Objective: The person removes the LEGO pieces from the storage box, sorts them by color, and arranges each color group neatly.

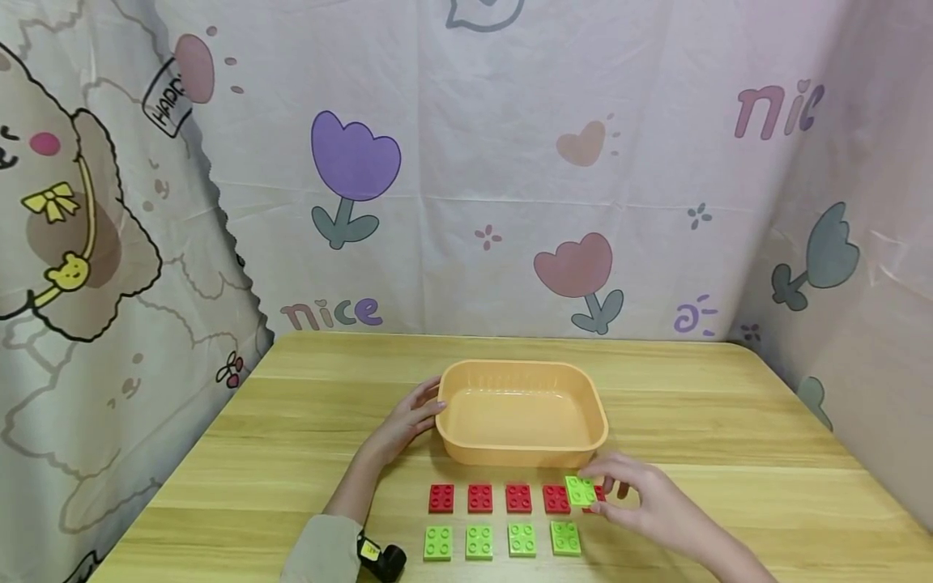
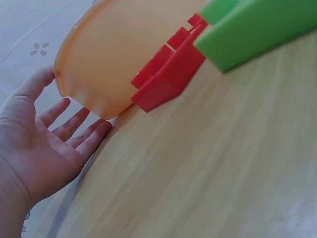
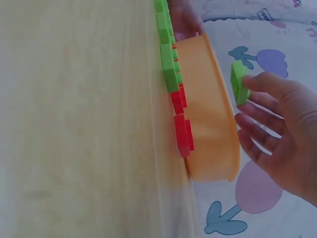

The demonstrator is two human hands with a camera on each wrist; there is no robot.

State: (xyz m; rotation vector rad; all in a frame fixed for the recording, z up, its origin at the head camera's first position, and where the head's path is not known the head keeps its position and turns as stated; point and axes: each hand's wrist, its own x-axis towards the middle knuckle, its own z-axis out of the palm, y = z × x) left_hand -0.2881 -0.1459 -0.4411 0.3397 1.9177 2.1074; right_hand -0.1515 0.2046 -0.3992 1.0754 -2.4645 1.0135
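Note:
My left hand (image 1: 401, 425) rests against the left end of an orange plastic tub (image 1: 525, 458). In the left wrist view the thumb touches the tub's rim and the fairly straight fingers (image 2: 74, 124) lie along its outer wall. Between thumb and fingertips, my right hand (image 1: 645, 494) pinches a green toy brick (image 1: 581, 491) above the right end of a row of red bricks (image 1: 479, 499). The right wrist view shows that green brick (image 3: 238, 82) raised off the table, its other fingers loosely bent. A row of green bricks (image 1: 479, 542) lies nearer to me.
The tub stands on a wooden table (image 1: 729, 421), behind the brick rows, and its visible inside holds nothing. A printed cloth (image 1: 474, 162) hangs behind the table and along both sides. A black wrist camera (image 1: 386, 561) sits by the left sleeve (image 1: 321, 551).

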